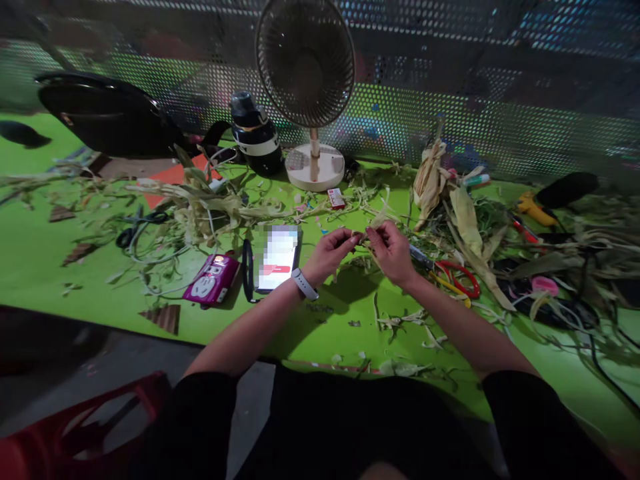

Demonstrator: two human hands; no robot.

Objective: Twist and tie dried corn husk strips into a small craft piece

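My left hand [327, 255] and my right hand [393, 253] meet above the table, fingertips pinched close together. Between them is a thin, pale strip of corn husk [383, 215], whose loose end sticks up past my right fingers. The exact spot where the fingers grip is small and partly hidden. Beside my left wrist lies a lit phone [280, 257], partly blurred out. Red-handled scissors [457, 279] rest to the right of my right hand among dry husks [467, 220]. Husk scraps [400, 323] are scattered below my hands.
A fan [315, 167] and a dark bottle [257, 137] stand at the back before a perforated metal screen [400, 100]. A purple power socket box [213, 280], black scissors [133, 230] and a husk pile [195, 207] lie left. A glue gun [537, 208] sits right. A red stool [100, 407] is lower left.
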